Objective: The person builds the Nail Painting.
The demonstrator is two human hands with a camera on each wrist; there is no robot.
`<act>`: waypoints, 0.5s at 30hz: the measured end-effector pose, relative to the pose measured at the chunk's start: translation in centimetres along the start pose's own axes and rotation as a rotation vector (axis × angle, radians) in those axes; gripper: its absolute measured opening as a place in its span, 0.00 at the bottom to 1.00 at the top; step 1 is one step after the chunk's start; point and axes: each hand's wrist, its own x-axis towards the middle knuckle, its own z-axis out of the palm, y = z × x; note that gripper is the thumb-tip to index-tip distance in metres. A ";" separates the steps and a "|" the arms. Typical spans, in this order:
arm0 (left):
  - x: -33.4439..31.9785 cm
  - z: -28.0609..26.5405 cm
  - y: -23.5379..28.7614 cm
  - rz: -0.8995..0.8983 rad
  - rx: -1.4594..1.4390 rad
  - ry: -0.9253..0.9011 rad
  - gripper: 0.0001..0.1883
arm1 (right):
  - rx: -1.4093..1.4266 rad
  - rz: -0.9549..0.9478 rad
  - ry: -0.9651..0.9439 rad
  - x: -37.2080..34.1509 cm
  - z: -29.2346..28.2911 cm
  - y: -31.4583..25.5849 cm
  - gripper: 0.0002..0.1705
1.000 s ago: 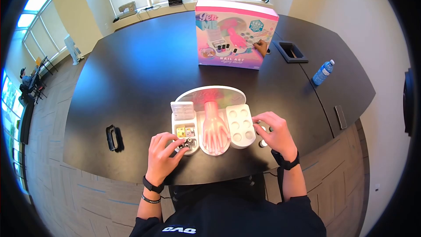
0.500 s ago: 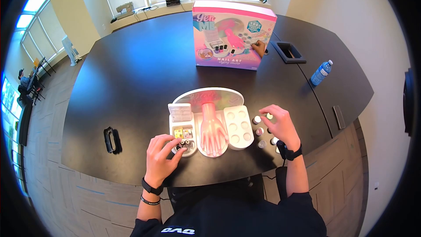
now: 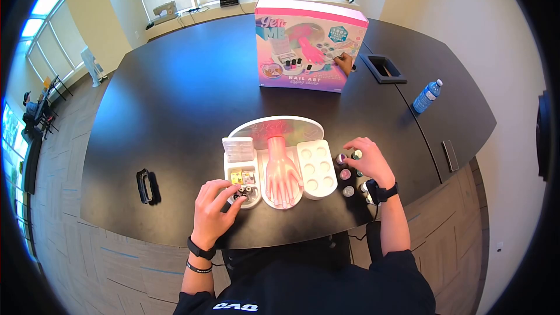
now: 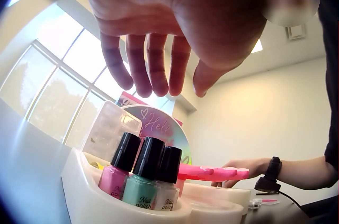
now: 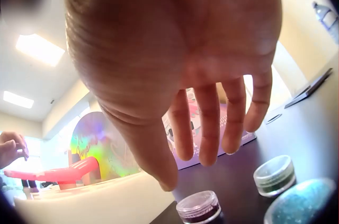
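My left hand (image 3: 214, 207) hovers over the left compartment of a white nail-art tray (image 3: 260, 157), fingers loosely bent and nothing between them. Below it stand nail polish bottles (image 4: 140, 179) in pink, green and pale tones with black caps. A pink model hand (image 3: 283, 175) lies palm down at the tray's middle. To the right, my right hand (image 3: 371, 162) hangs over small round pots, its thumb and fingers spread apart. Nearest the thumb is a clear-lidded pot with dark purple contents (image 5: 198, 207). A dark green pot (image 5: 274, 175) and a turquoise glitter pot (image 5: 302, 203) sit beside it.
A pink nail-art box (image 3: 309, 46) stands behind the tray on the dark table (image 3: 175, 111). A water bottle (image 3: 427, 96) and a phone (image 3: 450, 156) are at the right. A black frame-like object (image 3: 146, 186) lies at the left. A six-well white palette (image 3: 317, 166) adjoins the model hand.
My right hand has moved off the palette's right edge, outward over the pots, and then slightly lower, back toward them. The left hand has stayed over the bottles.
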 end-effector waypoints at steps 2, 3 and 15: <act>-0.1 0.0 -0.1 -0.001 -0.001 0.000 0.17 | -0.007 0.014 -0.021 0.1 0.3 0.3 0.17; -0.1 0.0 -0.2 0.000 -0.001 0.000 0.17 | -0.011 0.031 -0.045 0.2 0.4 0.4 0.17; -0.3 -0.2 -0.4 -0.003 0.002 0.020 0.15 | -0.016 0.053 -0.116 0.7 1.4 0.6 0.15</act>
